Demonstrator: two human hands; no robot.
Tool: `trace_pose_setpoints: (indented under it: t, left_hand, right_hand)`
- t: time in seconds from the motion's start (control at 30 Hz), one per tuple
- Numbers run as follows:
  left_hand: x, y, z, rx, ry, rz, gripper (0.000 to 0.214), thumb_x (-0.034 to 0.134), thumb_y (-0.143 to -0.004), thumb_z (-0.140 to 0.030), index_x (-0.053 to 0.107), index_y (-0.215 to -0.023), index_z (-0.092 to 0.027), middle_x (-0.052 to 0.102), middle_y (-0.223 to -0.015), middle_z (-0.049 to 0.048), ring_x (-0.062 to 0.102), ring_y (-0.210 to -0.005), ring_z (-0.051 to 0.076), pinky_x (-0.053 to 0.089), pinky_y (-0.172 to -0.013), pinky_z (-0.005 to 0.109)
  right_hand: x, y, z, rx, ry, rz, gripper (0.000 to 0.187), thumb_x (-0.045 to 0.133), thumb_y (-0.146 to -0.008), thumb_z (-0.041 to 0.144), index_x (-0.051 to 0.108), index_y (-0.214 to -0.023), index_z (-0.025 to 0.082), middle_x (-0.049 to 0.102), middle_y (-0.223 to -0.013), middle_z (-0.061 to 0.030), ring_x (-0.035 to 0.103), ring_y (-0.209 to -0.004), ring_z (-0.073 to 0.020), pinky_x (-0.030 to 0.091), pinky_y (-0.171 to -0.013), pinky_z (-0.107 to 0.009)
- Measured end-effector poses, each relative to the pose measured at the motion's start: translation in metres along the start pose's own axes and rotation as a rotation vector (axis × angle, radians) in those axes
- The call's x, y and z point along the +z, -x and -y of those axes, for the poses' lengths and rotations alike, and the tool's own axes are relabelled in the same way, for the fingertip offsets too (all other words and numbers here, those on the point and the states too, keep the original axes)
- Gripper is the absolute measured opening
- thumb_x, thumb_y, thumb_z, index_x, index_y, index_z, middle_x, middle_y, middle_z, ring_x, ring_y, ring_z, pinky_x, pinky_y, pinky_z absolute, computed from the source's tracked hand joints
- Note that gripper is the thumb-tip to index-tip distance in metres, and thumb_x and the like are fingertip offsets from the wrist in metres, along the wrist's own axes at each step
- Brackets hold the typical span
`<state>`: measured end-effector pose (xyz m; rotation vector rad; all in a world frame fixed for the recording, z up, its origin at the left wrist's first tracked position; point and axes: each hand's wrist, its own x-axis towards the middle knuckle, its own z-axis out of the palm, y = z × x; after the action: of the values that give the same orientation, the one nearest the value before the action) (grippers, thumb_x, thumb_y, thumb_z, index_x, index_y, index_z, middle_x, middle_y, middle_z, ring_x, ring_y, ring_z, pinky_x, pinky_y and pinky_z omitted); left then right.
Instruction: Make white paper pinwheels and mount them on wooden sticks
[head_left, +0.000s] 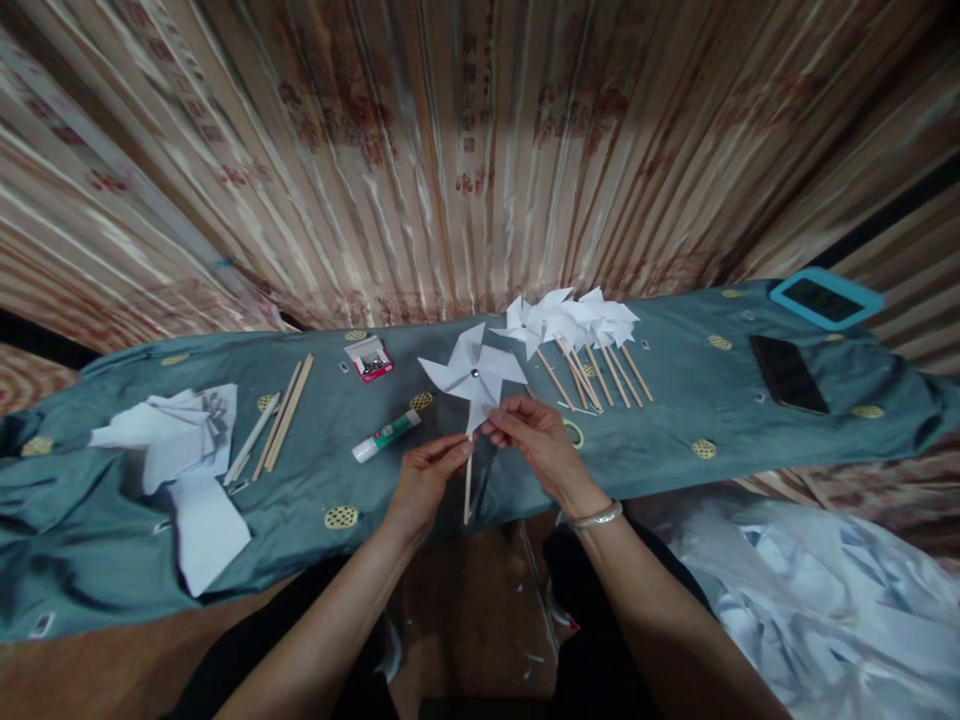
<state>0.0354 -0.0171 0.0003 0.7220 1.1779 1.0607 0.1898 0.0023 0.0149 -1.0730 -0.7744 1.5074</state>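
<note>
A white paper pinwheel [487,365] with a metal pin at its centre stands upright on a thin wooden stick, in front of me over the middle of the table. My left hand [422,485] pinches the stick just below the paper blades. Thumb and fingers of my right hand [529,435] are closed at the lowest blade's edge. Nearest my left hand lies a green and white glue stick [386,436]. Beyond it sits a small open red box [370,360] of metal pins. Behind my right hand are several finished pinwheels [574,322] with their sticks toward me.
White paper pieces [210,530] and several loose sticks [289,415] lie on the left. Scissors with a yellow-green handle [574,433] are partly hidden by my right hand. A dark phone [787,373] and a blue-framed device [826,298] are at right. A plastic bag of paper [832,600] stands below.
</note>
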Motion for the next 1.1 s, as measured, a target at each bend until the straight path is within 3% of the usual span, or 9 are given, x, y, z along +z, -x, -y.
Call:
trace_pose_setpoints:
  t: [0.27,0.43,0.53,0.6,0.67,0.8,1.1]
  left_hand:
    - [0.0,0.001,0.0,0.028,-0.03,0.05,0.036,0.086,-0.058,-0.037,0.081,-0.086,-0.016,0.076,-0.08,0.0073,0.059,-0.069,0.014,0.046,-0.072,0.027]
    - [-0.002,-0.001,-0.002,0.043,-0.061,0.015,0.033,0.087,-0.056,-0.038,0.081,-0.081,-0.017,0.074,-0.074,0.0053,0.055,-0.064,0.013,0.044,-0.069,0.027]
    - [-0.002,-0.002,-0.003,0.055,-0.084,-0.009,0.032,0.087,-0.055,-0.038,0.081,-0.079,-0.018,0.074,-0.075,0.0053,0.054,-0.063,0.013,0.043,-0.067,0.027]
    - [-0.001,-0.001,-0.003,0.045,-0.101,-0.002,0.032,0.087,-0.054,-0.038,0.081,-0.078,-0.018,0.075,-0.075,0.0053,0.055,-0.063,0.013,0.043,-0.066,0.027]
    - [0.002,0.001,-0.003,0.018,-0.109,0.012,0.032,0.088,-0.051,-0.038,0.081,-0.076,-0.019,0.075,-0.073,0.0052,0.056,-0.063,0.014,0.044,-0.066,0.027]
    - [0.008,0.003,-0.003,-0.006,-0.107,0.021,0.031,0.088,-0.048,-0.038,0.081,-0.072,-0.02,0.076,-0.073,0.0055,0.059,-0.065,0.015,0.046,-0.067,0.027]
    - [0.007,0.001,-0.003,0.051,-0.119,-0.007,0.03,0.087,-0.053,-0.038,0.081,-0.076,-0.02,0.076,-0.073,0.005,0.06,-0.065,0.016,0.048,-0.068,0.027]
  right_hand:
    - [0.009,0.004,-0.004,-0.045,0.11,0.053,0.035,0.085,-0.06,0.05,0.065,-0.064,0.021,0.067,-0.057,0.0024,0.052,-0.049,-0.0096,0.041,-0.05,-0.023]
    - [-0.002,0.007,0.01,-0.121,0.276,0.131,0.034,0.08,-0.066,0.052,0.065,-0.061,0.021,0.06,-0.05,0.004,0.042,-0.044,-0.0085,0.032,-0.045,-0.024]
    - [-0.019,0.002,0.022,-0.196,0.243,-0.054,0.035,0.081,-0.062,0.053,0.065,-0.063,0.022,0.057,-0.048,0.0043,0.041,-0.043,-0.009,0.029,-0.044,-0.024]
    - [-0.029,-0.004,0.026,-0.292,0.192,-0.217,0.035,0.083,-0.058,0.05,0.066,-0.07,0.023,0.061,-0.055,0.0037,0.048,-0.049,-0.0108,0.035,-0.048,-0.025]
    - [-0.035,-0.01,0.026,-0.352,0.165,-0.275,0.038,0.086,-0.055,0.047,0.066,-0.078,0.024,0.065,-0.063,0.0032,0.055,-0.058,-0.0125,0.043,-0.056,-0.027]
    - [-0.036,-0.014,0.02,-0.331,0.16,-0.231,0.04,0.087,-0.053,0.045,0.067,-0.08,0.024,0.068,-0.068,0.0024,0.06,-0.063,-0.0137,0.049,-0.064,-0.03]
    - [-0.026,-0.005,0.012,-0.226,0.149,-0.181,0.039,0.087,-0.054,0.045,0.067,-0.078,0.023,0.069,-0.066,0.0026,0.059,-0.055,-0.0125,0.051,-0.058,-0.029]
